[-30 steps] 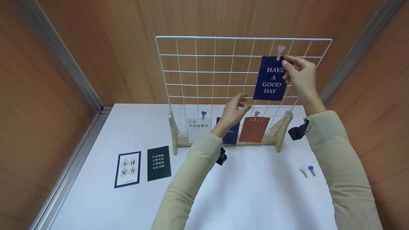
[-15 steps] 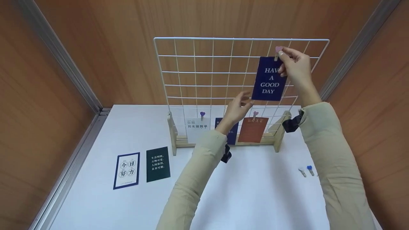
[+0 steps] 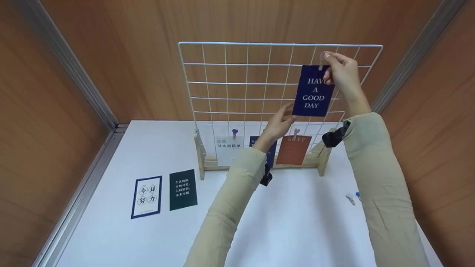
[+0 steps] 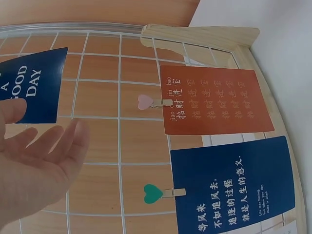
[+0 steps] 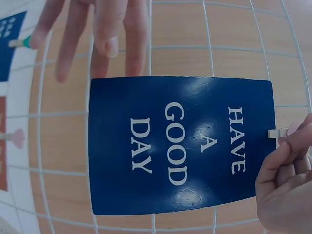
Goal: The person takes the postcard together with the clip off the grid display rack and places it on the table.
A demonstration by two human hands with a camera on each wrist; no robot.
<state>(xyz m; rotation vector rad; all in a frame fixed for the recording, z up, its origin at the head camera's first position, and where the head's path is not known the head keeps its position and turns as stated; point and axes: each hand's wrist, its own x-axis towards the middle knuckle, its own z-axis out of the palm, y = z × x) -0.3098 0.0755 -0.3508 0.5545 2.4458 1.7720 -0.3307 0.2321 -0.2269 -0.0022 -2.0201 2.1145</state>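
Good-day card (image 3: 311,97): head view, upper right of the frame, hanging against the wire rack (image 3: 256,44), between the two hands.
Right hand (image 3: 344,74): pinches the heart clip (image 3: 321,68) at the card's top, hiding part of "HAVE".
Left hand (image 3: 277,124): beside the card's lower left corner, fingers loose, gripping nothing; I cannot tell if it touches.
In the way: left hand and left sleeve (image 3: 230,200) partly cover the lower blue card (image 3: 271,154), between the white card (image 3: 225,151) and red card (image 3: 294,151).
Table, lower left: bordered card (image 3: 146,196), reading 今日努力, beside the green card (image 3: 183,190).
Left wrist view, right half: red card reads "jin bao"; lower blue card below it reads 等风来.
Right wrist view, middle: "HAVE A GOOD DAY" sideways, left hand's fingers above, right hand at right edge.
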